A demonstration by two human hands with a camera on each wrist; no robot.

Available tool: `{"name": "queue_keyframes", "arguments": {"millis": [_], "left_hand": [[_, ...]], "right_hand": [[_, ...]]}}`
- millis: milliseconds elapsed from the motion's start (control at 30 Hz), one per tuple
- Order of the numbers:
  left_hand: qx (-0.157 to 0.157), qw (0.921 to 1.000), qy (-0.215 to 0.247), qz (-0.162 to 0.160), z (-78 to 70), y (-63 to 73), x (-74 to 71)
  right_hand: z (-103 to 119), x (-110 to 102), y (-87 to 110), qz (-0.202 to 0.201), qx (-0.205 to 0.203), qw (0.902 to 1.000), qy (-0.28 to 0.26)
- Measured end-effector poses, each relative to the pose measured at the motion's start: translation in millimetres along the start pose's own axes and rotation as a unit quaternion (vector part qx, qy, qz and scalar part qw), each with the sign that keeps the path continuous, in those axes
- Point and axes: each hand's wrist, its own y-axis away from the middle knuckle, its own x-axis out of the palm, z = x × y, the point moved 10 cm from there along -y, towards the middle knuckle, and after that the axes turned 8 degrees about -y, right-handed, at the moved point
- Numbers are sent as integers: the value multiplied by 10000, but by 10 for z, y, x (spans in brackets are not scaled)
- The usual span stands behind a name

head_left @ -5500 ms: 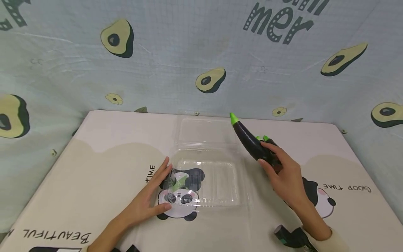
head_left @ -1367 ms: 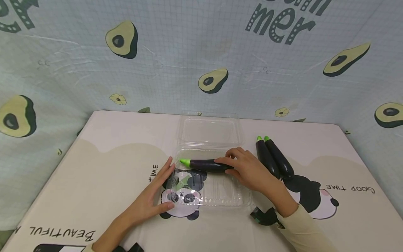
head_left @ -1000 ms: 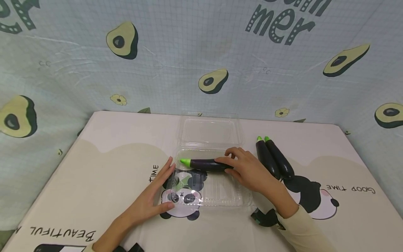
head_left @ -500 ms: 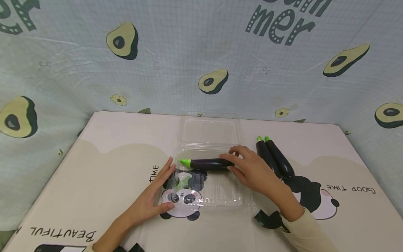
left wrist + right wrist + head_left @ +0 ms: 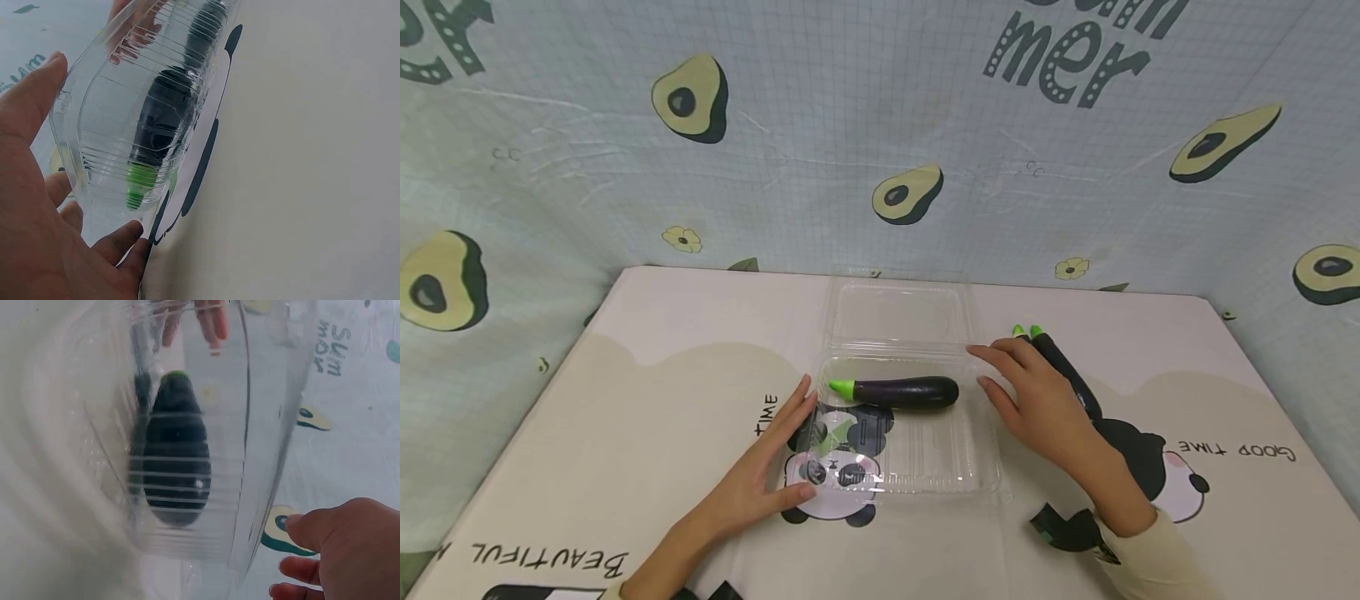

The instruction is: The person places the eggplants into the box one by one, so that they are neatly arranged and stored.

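Observation:
A dark purple eggplant [image 5: 906,392] with a green tip lies crosswise in the back part of a clear plastic clamshell box [image 5: 925,467], whose lid [image 5: 898,312] is folded back. My left hand [image 5: 767,467] rests against the box's left side, fingers fairly straight; the left wrist view shows the thumb at the rim. My right hand [image 5: 1041,404] hovers just right of the box, fingers loosely bent and holding nothing. Through the clear wall in the right wrist view, the eggplant [image 5: 177,456] shows apart from that hand. Two more eggplants [image 5: 1063,367] lie beyond the right hand, partly hidden by it.
The printed table mat [image 5: 685,417] carries panda drawings and lettering. Behind the table hangs a pale curtain [image 5: 805,125] with avocado prints. A black wrist device [image 5: 1067,529] sits by the right sleeve.
The right hand carried an eggplant from the right into the box and laid it down. It has since let go and drawn back rightward. The left hand has stayed at the box.

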Motion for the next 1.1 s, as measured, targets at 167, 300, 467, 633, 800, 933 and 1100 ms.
{"name": "queue_keyframes", "arguments": {"millis": [167, 300, 467, 633, 800, 933, 1100], "left_hand": [[-95, 9999, -12, 35, 12, 3, 5], [-105, 9999, -16, 33, 14, 6, 7], [-78, 10000, -6, 14, 19, 6, 7], [-64, 10000, -6, 14, 19, 6, 9], [-23, 10000, 6, 3, 12, 3, 7], [-20, 10000, 1, -3, 9, 2, 4], [-44, 10000, -30, -3, 7, 4, 3]], "right_hand": [[-94, -118, 75, -334, 159, 9993, -5], [-151, -220, 130, -601, 293, 9978, -3], [-231, -289, 207, -634, 473, 9968, 81], [-318, -312, 292, -428, 509, 9977, 121], [-408, -352, 370, -326, 502, 9981, 125], [-467, -386, 419, -399, 554, 9976, 139], [-496, -427, 458, -600, 524, 9968, 91]]}}
